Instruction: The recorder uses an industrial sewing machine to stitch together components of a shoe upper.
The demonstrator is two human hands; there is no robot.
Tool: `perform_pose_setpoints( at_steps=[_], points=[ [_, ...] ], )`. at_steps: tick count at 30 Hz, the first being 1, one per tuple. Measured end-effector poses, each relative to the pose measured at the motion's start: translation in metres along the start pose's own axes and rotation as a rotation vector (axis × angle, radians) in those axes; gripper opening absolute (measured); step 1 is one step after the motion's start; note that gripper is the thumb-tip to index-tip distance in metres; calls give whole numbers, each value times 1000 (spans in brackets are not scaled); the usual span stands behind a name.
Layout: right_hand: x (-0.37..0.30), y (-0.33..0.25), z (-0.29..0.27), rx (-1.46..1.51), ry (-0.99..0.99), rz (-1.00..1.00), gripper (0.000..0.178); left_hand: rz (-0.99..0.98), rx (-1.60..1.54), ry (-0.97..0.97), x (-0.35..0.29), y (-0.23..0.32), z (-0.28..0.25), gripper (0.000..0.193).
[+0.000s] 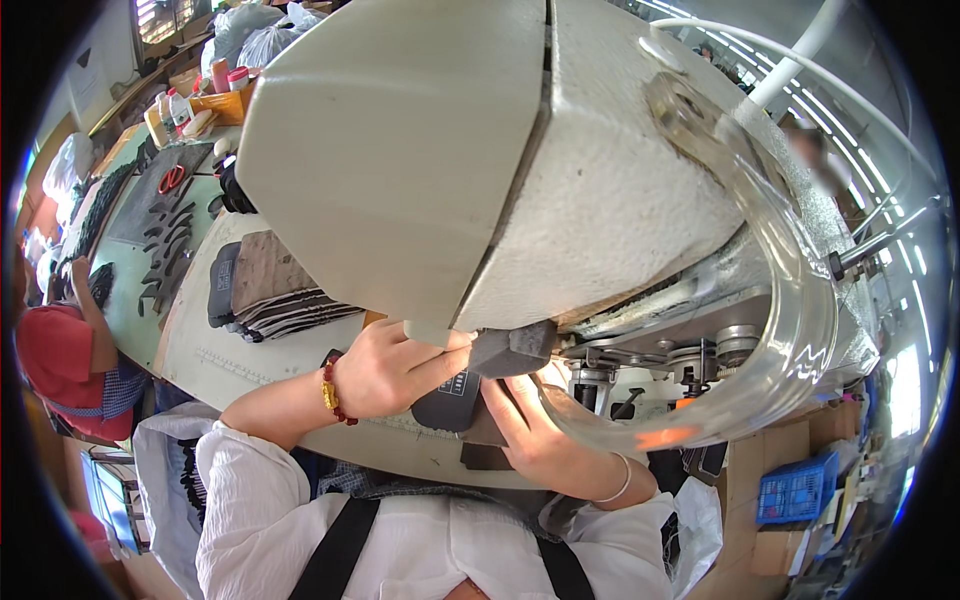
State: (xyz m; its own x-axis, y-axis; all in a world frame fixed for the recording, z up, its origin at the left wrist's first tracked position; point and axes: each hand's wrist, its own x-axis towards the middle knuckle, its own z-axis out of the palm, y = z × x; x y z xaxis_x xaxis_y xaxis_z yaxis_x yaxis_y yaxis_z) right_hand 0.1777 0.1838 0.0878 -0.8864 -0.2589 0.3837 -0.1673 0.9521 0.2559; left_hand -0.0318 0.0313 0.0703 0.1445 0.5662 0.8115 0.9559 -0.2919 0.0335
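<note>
Beneath the head of a large cream sewing machine (pixel 400 150), a dark grey padded fabric piece (pixel 512 349) stands folded up. My left hand (pixel 395 372), with a beaded bracelet at the wrist, is closed, its fingertips pinching the left side of that piece. My right hand (pixel 545 440) grips the piece from below and the right, fingers pointing up. The machine head hides part of the fingertips. Just under the left fingers lies a dark grey fabric part with a printed label (pixel 446 402); whether it joins the upper piece I cannot tell.
A stack of grey fabric pieces (pixel 268 285) lies left on the pale table (pixel 205 330). A clear curved guard (pixel 800 330) bends around the machine's right side. Further left, a person in red (pixel 60 365) sits by a green table with dark strips (pixel 170 240) and red scissors (pixel 171 180).
</note>
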Motion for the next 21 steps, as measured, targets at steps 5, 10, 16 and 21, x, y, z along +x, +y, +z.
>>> perform_pose_setpoints(
  at_steps=[5,10,16,21],
  points=[
    [4,-3,-4,76,-6,36,70,9,11,1,1,-2,-2,25],
    [6,3,-14,279,-104,108,72,-8,-23,49,4,-7,5,28],
    [11,1,-15,219,26,49,64,-29,-50,-57,-2,-11,1,39],
    [14,-9,-8,86,245,-88,22,-273,-291,15,-3,-11,1,44]
  ],
)
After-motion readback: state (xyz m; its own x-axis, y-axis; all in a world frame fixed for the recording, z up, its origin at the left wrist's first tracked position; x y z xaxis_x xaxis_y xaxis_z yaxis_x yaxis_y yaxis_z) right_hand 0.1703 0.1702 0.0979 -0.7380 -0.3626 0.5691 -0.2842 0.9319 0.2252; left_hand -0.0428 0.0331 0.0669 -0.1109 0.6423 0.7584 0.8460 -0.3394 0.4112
